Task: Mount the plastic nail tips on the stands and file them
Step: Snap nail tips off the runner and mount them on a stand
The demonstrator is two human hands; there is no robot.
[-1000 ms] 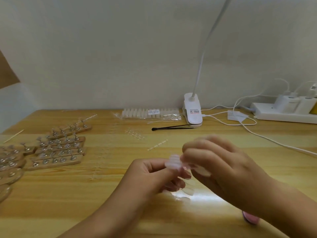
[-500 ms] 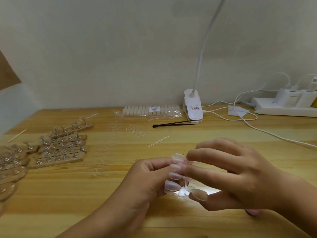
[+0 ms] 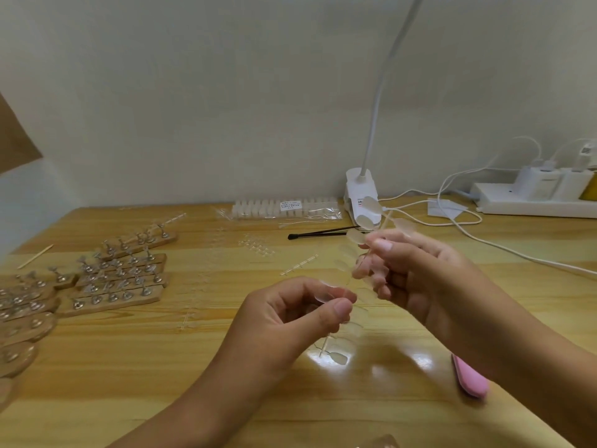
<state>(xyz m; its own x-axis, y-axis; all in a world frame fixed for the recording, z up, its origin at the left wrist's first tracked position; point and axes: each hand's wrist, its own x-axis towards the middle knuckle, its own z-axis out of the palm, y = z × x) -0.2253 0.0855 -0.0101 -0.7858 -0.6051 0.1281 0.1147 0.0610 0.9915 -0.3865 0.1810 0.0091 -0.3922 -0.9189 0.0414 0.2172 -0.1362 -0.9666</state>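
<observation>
Pinching the tip strip [image 3: 349,252] with both hands above the middle of the surface [image 3: 193,367], clear of it. Gripped low by the left hand [image 3: 290,315], fingers [image 3: 340,308] closed on one tip; gripped higher by the right hand [image 3: 420,276], fingers [image 3: 384,245] curled round the central stem. Judged very light, thin, springy, glossy and slippery; likely to snap at the narrow necks joining tips to stem. Hold by the stem; twist each tip off at its neck. Avoid squeezing the curved, translucent oval faces. Mount on the wood-and-metal stands [image 3: 119,279] at the left edge. Take the pink, round-ended file [image 3: 470,378], near the right front edge, by its middle.
</observation>
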